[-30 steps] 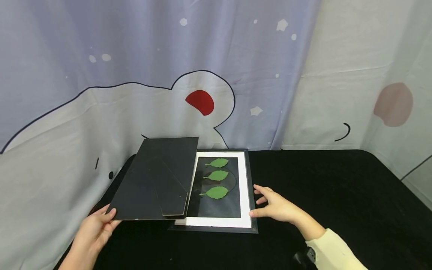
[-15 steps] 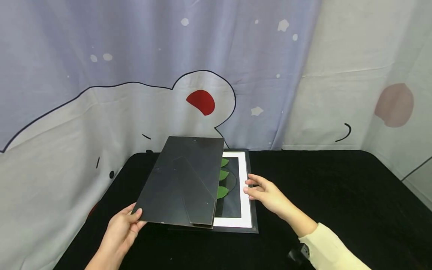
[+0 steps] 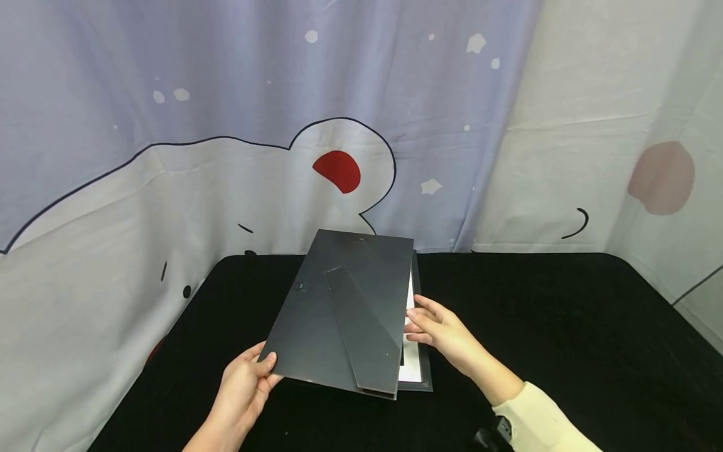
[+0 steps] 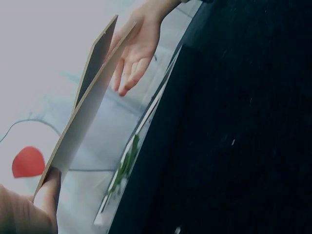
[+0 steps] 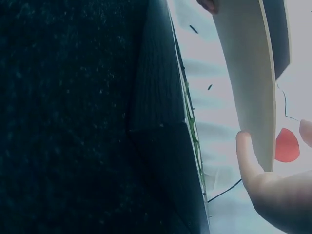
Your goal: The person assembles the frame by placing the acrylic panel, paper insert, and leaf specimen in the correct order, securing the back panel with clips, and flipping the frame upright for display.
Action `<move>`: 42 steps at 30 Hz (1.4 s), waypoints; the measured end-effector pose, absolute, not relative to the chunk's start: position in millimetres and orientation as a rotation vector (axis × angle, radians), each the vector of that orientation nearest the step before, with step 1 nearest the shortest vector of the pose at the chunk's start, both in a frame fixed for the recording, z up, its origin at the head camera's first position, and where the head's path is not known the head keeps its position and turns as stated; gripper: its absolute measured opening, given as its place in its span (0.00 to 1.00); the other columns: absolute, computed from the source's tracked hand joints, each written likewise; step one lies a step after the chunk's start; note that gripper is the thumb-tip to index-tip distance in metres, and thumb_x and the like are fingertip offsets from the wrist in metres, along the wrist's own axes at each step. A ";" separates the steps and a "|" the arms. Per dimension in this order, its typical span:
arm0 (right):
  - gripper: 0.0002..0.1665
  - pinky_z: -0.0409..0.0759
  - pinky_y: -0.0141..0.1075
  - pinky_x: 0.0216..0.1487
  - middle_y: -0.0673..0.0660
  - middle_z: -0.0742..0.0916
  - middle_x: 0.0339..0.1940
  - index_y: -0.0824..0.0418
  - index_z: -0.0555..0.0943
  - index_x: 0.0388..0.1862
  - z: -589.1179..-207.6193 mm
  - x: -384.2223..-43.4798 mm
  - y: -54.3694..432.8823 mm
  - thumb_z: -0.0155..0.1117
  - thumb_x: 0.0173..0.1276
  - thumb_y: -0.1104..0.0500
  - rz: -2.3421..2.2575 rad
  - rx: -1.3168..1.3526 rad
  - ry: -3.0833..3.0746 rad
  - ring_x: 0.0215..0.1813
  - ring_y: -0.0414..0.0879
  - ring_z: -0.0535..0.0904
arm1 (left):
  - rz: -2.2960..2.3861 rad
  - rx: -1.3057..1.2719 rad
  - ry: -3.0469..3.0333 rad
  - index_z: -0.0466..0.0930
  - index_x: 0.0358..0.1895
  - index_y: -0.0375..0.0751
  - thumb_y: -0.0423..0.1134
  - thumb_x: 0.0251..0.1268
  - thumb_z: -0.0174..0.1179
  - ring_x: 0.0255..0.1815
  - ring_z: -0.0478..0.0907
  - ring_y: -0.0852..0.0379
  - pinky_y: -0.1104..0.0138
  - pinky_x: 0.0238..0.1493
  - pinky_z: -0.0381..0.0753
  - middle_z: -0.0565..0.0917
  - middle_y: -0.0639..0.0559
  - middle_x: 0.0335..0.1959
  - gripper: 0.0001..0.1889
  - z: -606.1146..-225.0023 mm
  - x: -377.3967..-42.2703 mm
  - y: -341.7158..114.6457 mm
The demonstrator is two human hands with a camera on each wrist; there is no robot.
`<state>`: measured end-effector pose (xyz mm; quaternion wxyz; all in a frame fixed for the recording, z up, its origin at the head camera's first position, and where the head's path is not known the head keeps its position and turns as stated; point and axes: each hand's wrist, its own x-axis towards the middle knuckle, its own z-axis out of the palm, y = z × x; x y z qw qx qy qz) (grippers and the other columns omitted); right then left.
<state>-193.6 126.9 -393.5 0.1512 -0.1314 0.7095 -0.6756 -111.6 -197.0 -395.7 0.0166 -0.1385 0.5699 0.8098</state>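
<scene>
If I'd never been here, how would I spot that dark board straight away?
Start at the black-covered table before the patterned curtain. Above the picture frame there, the left hand grips the frame backboard. Unlike the frame beneath, it is tilted and has a long, tapered stand flap on its upper face.

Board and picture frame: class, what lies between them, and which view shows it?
In the left wrist view, green leaves lie on the picture frame, with an open gap between them and the board; fingers of the right hand also show there.
</scene>
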 end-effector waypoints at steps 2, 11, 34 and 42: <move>0.42 0.77 0.43 0.58 0.73 0.70 0.66 0.72 0.48 0.75 -393.6 -192.7 127.0 0.56 0.74 0.55 -1.954 -0.354 2.019 0.56 0.55 0.80 | 2.535 -0.418 1.762 0.39 0.72 0.20 0.22 0.74 0.33 0.48 0.78 0.66 0.69 0.54 0.76 0.55 0.31 0.69 0.27 -396.5 -111.2 -190.9; 0.47 0.78 0.41 0.57 0.76 0.69 0.67 0.73 0.39 0.76 -391.2 -191.3 131.6 0.56 0.72 0.59 -2.043 -0.374 1.822 0.57 0.49 0.79 | 2.579 -0.410 1.744 0.39 0.71 0.19 0.22 0.73 0.36 0.49 0.78 0.61 0.68 0.52 0.78 0.56 0.29 0.68 0.28 -397.3 -106.3 -169.9; 0.57 0.81 0.40 0.47 0.65 0.81 0.57 0.64 0.40 0.78 -394.6 -191.8 132.8 0.64 0.59 0.73 -2.107 -0.348 1.796 0.46 0.44 0.83 | 2.581 -0.366 1.697 0.42 0.68 0.20 0.20 0.70 0.40 0.50 0.79 0.58 0.65 0.52 0.79 0.60 0.31 0.64 0.27 -400.3 -103.0 -155.5; 0.57 0.81 0.39 0.44 0.59 0.82 0.53 0.65 0.38 0.77 -395.1 -194.8 134.5 0.61 0.58 0.76 -2.136 -0.400 1.763 0.42 0.42 0.84 | 2.531 -0.337 1.719 0.49 0.65 0.21 0.17 0.65 0.44 0.49 0.80 0.55 0.63 0.48 0.81 0.70 0.35 0.58 0.26 -394.4 -103.9 -158.6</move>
